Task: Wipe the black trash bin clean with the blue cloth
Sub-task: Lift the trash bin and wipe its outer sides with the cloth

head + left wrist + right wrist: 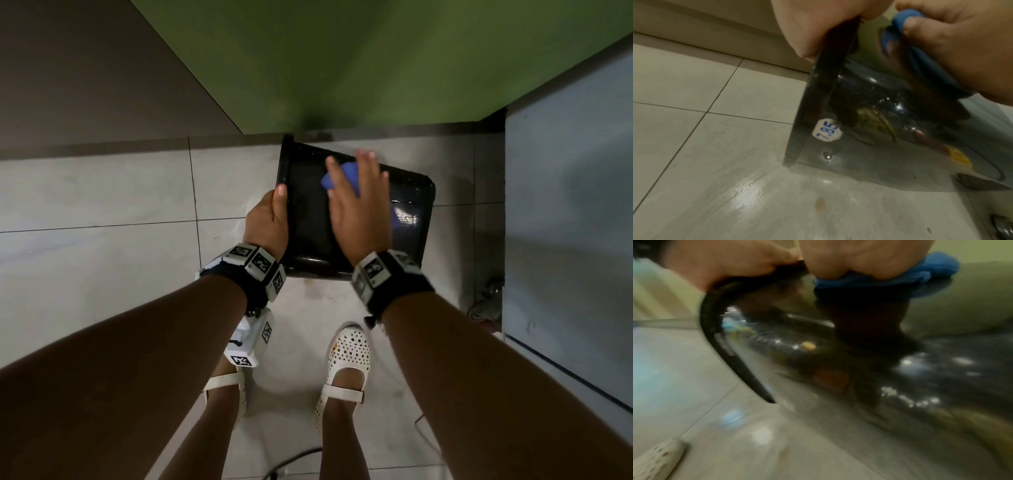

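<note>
Glossy black plastic trash bin point(308, 219), rounded-rectangular, tipped on its side above the pale tiled floor point(102, 192), rim toward the left, base toward the right. Wet-looking sheen and bright highlights across the uppermost side wall. Small white price sticker with blue digits point(827, 130) just behind the rim on the outside. Soft blue cloth point(344, 176), bunched into a pad, pressed flat against that upper side wall near the far edge; mostly covered from above, with only folded edges showing.
</note>
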Motion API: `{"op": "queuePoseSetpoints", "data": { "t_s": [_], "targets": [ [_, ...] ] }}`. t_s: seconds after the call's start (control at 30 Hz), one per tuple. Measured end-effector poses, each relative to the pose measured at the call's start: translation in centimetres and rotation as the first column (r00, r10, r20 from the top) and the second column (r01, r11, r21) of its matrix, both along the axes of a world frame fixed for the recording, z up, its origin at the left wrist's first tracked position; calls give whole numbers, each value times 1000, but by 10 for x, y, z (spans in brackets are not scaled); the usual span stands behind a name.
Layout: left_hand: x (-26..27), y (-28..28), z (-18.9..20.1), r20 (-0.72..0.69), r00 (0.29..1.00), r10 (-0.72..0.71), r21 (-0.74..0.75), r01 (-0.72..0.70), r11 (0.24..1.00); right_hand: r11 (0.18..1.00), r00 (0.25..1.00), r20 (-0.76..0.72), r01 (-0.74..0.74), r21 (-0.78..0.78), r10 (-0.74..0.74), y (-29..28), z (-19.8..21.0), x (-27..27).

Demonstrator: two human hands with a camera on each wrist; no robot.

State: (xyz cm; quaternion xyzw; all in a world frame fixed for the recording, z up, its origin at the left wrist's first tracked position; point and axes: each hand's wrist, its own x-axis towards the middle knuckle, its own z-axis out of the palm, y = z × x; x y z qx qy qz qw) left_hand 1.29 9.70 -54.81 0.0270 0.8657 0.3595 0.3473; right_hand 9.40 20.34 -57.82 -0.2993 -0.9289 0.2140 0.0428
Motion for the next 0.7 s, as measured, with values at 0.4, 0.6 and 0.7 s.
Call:
{"op": "queuePoseSetpoints", "data": {
  "t_s": [0.4,0.6,0.7],
  "targets": [
    [4,-2,1,3,999,37,5,-37,999,509,517,125,856,-87,-847,16,-10,48],
    [1,-2,-2,22,999,39,20,-39,999,838,837,36,545,32,-546,-60,-4,38],
    [1,-4,-5,29,998,60,46,-61,997,986,985,60,163,-25,-161,-86,5,19]
  ]
}}
